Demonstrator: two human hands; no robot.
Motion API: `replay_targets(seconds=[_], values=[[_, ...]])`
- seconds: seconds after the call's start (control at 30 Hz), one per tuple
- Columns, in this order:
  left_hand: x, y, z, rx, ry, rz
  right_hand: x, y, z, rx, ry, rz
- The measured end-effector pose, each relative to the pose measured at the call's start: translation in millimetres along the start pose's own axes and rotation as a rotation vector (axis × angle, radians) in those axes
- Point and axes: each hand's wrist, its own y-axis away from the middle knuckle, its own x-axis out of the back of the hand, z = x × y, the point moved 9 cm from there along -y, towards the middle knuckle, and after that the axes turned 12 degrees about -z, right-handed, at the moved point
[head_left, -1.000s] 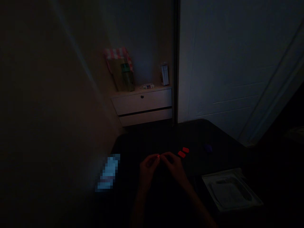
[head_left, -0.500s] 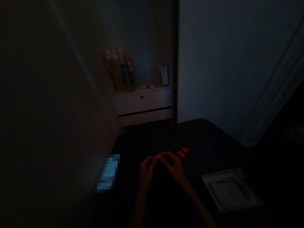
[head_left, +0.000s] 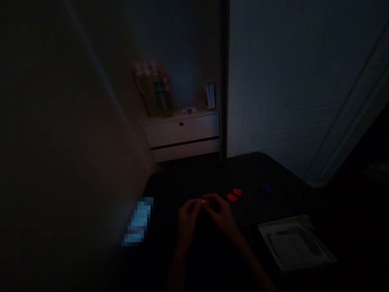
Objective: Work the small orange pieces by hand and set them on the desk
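Observation:
In very dim light, my left hand (head_left: pixel 189 213) and my right hand (head_left: pixel 219 209) meet fingertip to fingertip above the dark table. Both pinch a small bright red piece (head_left: pixel 204 201), mostly covered by the fingers, so its shape and kind do not show. Just right of my right hand, two flat red rectangular pieces lie on the table: a nearer one (head_left: pixel 231 197) and a farther one (head_left: pixel 237 192). A small purple object (head_left: pixel 266 189) sits further to the right.
A pixelated bright rectangle (head_left: pixel 138 221) is at the table's left edge. At the right front lies a pale flat packet (head_left: pixel 296 243). Behind the dark table (head_left: pixel 206 172) stand a white drawer unit (head_left: pixel 185 132) holding a green bottle (head_left: pixel 162 97), and a white door (head_left: pixel 273 81).
My fingers shift slightly around the small red piece, showing a little more of it, then less. Both hands stay in nearly the same place, and the other pieces have not moved.

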Motion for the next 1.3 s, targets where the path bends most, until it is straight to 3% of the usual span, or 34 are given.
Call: replay_targets(seconds=[0.8, 1.07, 1.3], values=[[-1.7, 1.1, 2.2, -0.015, 0.09, -0.005, -3.4, -1.6, -7.2, 0.073, 0.064, -0.032], [0.9, 1.3, 2.4, -0.026, 0.018, 0.008, 1.4, -0.3, 0.9, 0.012, 0.012, 0.018], [-3.8, 2.3, 4.5, -0.019, 0.09, -0.037, 3.4, -0.9, 7.9, -0.037, -0.009, 0.048]])
